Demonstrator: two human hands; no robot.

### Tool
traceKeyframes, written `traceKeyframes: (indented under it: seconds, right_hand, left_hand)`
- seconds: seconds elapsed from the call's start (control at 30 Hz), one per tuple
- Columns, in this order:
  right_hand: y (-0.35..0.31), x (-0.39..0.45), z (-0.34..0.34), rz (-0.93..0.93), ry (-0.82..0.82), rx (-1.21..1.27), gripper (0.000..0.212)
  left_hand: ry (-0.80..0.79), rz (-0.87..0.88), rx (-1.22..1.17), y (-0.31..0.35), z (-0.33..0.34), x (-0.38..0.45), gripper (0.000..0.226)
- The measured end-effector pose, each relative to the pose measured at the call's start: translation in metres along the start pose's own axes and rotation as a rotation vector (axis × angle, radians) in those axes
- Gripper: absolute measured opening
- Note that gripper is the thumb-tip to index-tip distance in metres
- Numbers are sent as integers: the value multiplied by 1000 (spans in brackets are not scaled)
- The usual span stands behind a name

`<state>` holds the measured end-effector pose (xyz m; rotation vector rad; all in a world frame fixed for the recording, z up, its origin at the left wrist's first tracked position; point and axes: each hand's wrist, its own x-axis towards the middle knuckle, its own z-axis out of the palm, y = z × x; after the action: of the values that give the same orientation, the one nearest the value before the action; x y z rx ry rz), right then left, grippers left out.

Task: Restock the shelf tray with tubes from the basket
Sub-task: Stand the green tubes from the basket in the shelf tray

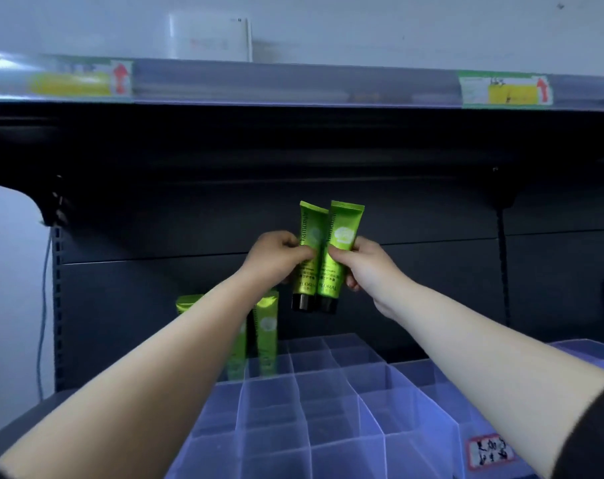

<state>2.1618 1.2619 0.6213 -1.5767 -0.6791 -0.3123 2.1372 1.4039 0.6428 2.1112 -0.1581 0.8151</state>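
Note:
Two green tubes with black caps hang cap-down, side by side, above the clear divided shelf tray [328, 409]. My left hand [276, 255] grips the left tube [309, 236] at its middle. My right hand [366, 262] grips the right tube [342, 233] the same way. The two tubes touch each other in front of the dark back panel. Several more green tubes [267, 326] stand upright in the tray's back left cells, partly hidden by my left forearm. The basket is not in view.
The upper shelf edge [293, 84] with price labels runs overhead. A white box [210, 38] sits on top of it. A handwritten tag [489, 451] is stuck to the tray's front right. Another clear tray [591, 350] lies to the right.

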Motion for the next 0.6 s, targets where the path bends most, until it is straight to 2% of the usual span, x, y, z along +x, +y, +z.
traceKeyframes:
  seconds: [0.17, 0.3, 0.43, 0.6]
  right_hand:
    - [26, 24, 7, 49, 95, 120, 13]
    - [53, 22, 10, 42, 174, 198, 15]
    - [63, 23, 6, 17, 91, 160, 12]
    - [74, 22, 6, 15, 2, 61, 19]
  left_hand:
    - [38, 14, 90, -14, 6, 27, 16]
    - [53, 40, 23, -30, 17, 31, 14]
    - [35, 31, 28, -39, 22, 33, 17]
    - [8, 36, 104, -51, 23, 32, 18]
